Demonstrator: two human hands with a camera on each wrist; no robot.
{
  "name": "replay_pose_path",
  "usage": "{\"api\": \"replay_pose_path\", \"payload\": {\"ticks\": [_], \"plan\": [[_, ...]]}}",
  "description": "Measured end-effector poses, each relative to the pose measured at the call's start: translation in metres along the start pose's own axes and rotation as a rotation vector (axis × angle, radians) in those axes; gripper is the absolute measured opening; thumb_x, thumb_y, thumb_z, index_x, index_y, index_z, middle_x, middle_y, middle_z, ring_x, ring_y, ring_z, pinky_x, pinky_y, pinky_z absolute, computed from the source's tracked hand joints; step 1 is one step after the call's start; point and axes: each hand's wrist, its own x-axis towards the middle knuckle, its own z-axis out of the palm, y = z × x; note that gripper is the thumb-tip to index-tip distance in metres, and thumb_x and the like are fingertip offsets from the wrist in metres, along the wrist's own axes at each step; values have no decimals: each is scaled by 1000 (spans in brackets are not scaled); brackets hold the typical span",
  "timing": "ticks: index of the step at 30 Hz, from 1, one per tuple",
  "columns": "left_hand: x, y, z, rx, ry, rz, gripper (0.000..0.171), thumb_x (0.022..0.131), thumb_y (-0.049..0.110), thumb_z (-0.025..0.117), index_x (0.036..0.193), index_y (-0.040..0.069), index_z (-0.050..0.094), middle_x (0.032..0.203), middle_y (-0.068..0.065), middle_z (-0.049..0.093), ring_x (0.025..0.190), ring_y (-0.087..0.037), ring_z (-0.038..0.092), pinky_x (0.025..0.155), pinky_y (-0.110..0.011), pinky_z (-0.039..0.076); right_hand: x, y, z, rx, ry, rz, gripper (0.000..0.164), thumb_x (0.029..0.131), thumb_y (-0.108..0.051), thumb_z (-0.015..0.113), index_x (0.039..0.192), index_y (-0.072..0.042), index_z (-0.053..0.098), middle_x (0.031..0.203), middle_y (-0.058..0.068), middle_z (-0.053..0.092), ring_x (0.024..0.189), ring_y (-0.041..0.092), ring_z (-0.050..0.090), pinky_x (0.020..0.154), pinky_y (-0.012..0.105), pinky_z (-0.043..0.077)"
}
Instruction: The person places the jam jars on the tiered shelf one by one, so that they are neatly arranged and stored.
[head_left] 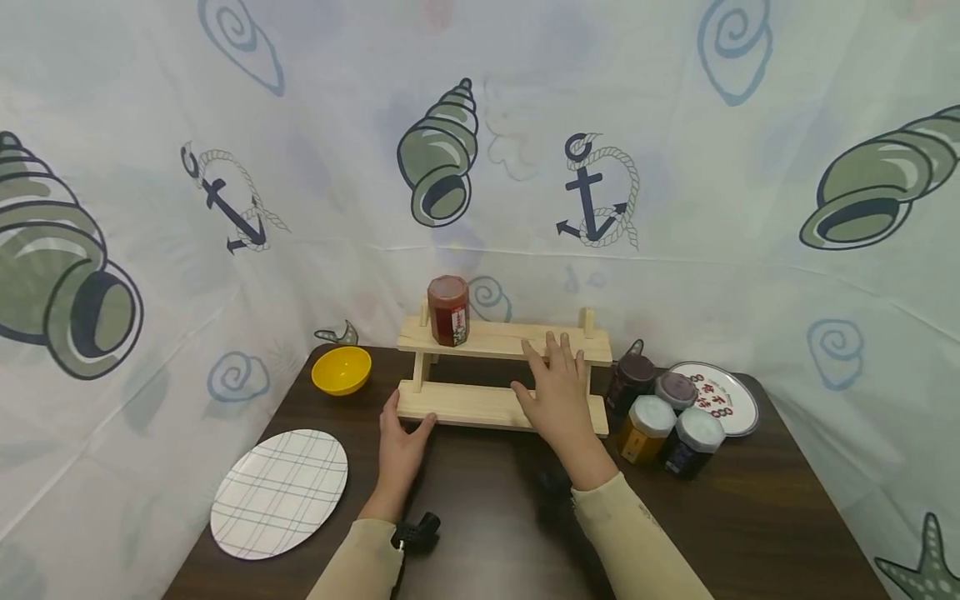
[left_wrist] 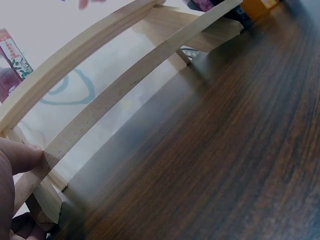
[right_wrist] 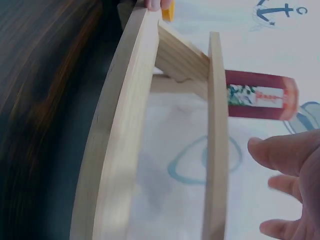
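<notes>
A two-tier wooden rack [head_left: 465, 404] stands at the back of the table. My left hand [head_left: 402, 448] grips the left end of its lower board; in the left wrist view the thumb [left_wrist: 25, 156] lies against the board's front edge and other fingers show below it. On the left part of the upper board stands a jar with dark red contents [head_left: 448, 312], upright, with a printed label. Over the rack's right half my right hand [head_left: 561, 404] is spread, holding nothing. The right wrist view shows its fingers apart, away from the jar.
Left of the rack are a yellow bowl [head_left: 341, 371] and a white plate with a grid pattern [head_left: 281, 493]. To the right, several jars cluster, among them an amber one [head_left: 643, 435], with a printed round plate [head_left: 723, 398] behind. A patterned cloth [head_left: 525, 200] hangs behind the table.
</notes>
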Motion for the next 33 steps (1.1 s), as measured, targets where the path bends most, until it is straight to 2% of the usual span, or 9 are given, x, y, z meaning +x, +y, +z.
{"api": "replay_pose_path", "payload": {"ticks": [6,15,21,25,33], "plan": [[-1,-2,1,-2,-12,7,91,100,28,81,172,12,27,172,-23,31,161,-42,32,130,-66,26,-26,17,-24,-31,77,8,79,100,-40,80,169,-25,43,178,24,27,170,47,10,133,73,7],[-1,-1,0,-10,-1,0,91,100,28,82,172,13,28,173,-22,30,161,-41,32,131,-66,24,-61,54,-49,-28,253,56,78,99,-33,82,167,-20,46,174,31,30,167,54,12,127,81,10],[0,2,0,-7,-9,-1,91,100,27,82,172,12,28,173,-22,31,161,-41,31,131,-65,24,-89,84,-55,-8,325,154,79,98,-31,82,167,-20,46,175,32,26,167,55,9,126,82,6],[3,1,1,2,-8,5,91,100,29,81,172,12,28,173,-22,31,160,-41,32,131,-66,25,-98,102,-58,-21,342,205,77,99,-29,81,167,-18,46,174,35,25,168,53,3,127,82,3],[3,0,1,-6,-5,-1,91,99,27,82,172,12,28,172,-23,31,160,-42,32,131,-66,25,-119,127,-62,-49,303,243,76,97,-29,83,164,-16,49,175,36,20,167,57,2,124,85,4]]}}
